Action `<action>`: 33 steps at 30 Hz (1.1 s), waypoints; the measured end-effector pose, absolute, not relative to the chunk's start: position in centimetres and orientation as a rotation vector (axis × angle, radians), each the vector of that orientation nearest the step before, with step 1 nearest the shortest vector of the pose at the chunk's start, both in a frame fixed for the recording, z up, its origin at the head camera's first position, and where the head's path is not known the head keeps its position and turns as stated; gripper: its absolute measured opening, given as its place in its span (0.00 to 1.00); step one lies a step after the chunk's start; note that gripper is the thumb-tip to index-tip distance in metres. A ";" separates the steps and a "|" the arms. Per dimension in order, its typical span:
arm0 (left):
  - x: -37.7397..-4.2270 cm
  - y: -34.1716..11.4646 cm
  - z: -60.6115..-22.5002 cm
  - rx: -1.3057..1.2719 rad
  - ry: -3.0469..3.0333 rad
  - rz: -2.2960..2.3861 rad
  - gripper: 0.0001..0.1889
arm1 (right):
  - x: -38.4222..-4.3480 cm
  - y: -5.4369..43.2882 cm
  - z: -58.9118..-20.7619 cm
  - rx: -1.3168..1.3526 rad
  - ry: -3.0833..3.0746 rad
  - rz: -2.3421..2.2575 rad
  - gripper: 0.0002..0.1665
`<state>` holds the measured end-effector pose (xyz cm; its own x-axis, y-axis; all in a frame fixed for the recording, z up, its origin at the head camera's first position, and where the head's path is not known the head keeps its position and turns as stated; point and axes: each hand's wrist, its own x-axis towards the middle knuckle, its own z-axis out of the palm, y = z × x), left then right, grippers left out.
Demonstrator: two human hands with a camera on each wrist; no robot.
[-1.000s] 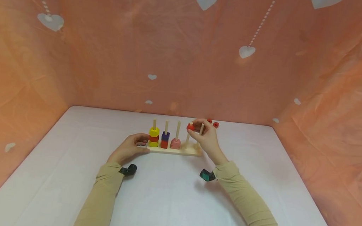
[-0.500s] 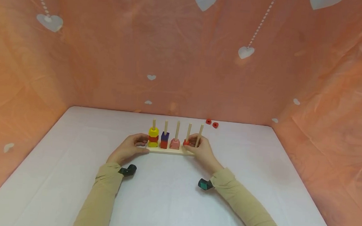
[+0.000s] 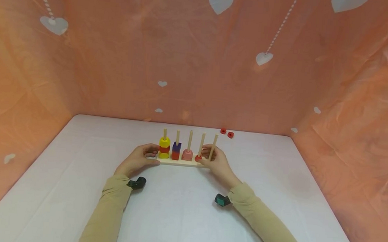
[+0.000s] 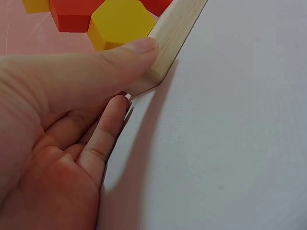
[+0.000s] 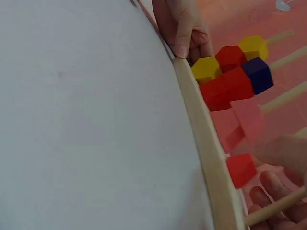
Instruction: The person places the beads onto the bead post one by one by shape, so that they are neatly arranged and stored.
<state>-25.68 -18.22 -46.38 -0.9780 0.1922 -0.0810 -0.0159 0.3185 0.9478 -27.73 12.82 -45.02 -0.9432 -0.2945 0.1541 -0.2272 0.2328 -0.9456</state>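
A wooden peg board (image 3: pixel 177 163) with several upright pegs stands in front of me. My left hand (image 3: pixel 140 155) grips its left end, the thumb (image 4: pixel 139 50) on the front corner and the other fingers behind. Beside it are stacked yellow and red hexagonal beads (image 3: pixel 164 149). Red and dark blue square beads (image 3: pixel 176 150) fill the second peg, and pink beads (image 3: pixel 187 155) the third. Low on the fourth peg sits a red bead (image 5: pixel 241 170). My right hand (image 3: pixel 219 163) is around that peg and the bare rightmost one, thumb and fingers apart, off the bead.
Two loose red beads (image 3: pixel 227 133) lie beyond the board near the table's back edge. A white cloth covers the table (image 3: pixel 179 218). An orange curtain (image 3: pixel 185 52) with white hearts hangs behind and on both sides. A small black camera sits at each wrist.
My right hand has brought the red bead down the fourth peg from its top to the board and let go of it. The left hand has stayed on the board's left end.
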 end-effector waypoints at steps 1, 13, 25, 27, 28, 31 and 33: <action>-25.6 -18.2 -46.4 0.161 2.396 1.728 0.32 | -27.7 13.1 -44.8 -0.532 2.422 -1.841 0.28; -25.8 -18.5 -46.3 0.184 2.441 1.705 0.33 | -28.9 19.0 -41.4 -0.548 2.549 -1.893 0.28; -25.5 -18.3 -46.3 0.158 2.425 1.720 0.32 | -33.0 23.6 -42.3 -0.313 2.597 -1.787 0.33; -25.5 -18.2 -46.4 0.142 2.408 1.733 0.32 | -33.7 23.9 -42.6 -0.313 2.606 -1.755 0.34; -25.4 -18.1 -46.4 0.136 2.401 1.734 0.31 | -34.1 24.0 -42.8 -0.307 2.606 -1.751 0.35; -25.4 -18.0 -46.5 0.129 2.403 1.740 0.31 | -35.1 24.1 -43.3 -0.278 2.595 -1.753 0.36; -25.4 -17.9 -46.5 0.142 2.404 1.739 0.31 | -35.7 24.1 -43.6 -0.250 2.590 -1.769 0.35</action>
